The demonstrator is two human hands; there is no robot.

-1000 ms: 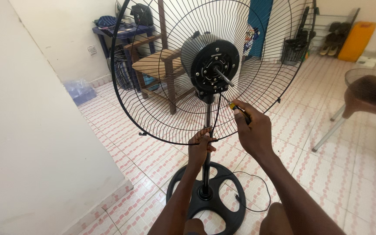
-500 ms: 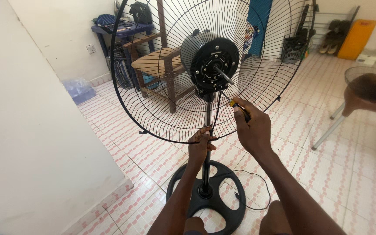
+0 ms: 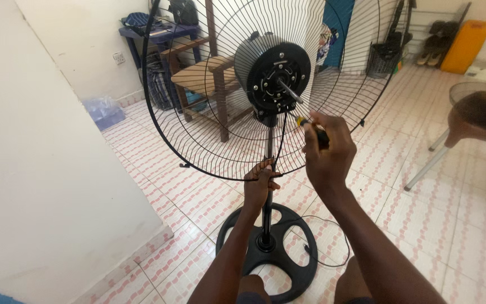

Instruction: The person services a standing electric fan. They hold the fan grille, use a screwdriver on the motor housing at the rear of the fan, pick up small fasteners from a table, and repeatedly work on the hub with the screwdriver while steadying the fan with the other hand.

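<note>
Both hands at the fan.
My left hand (image 3: 261, 183) stayed shut around the thin black metal fan pole (image 3: 268, 211); my right hand (image 3: 326, 155) kept gripping the yellow-tipped black screwdriver (image 3: 310, 128), lifted slightly nearer the round black motor (image 3: 278, 77) inside the black wire guard (image 3: 198, 135).

Left hand (image 3: 260, 183) clenched low, right hand (image 3: 326, 152) fisted higher.
</note>
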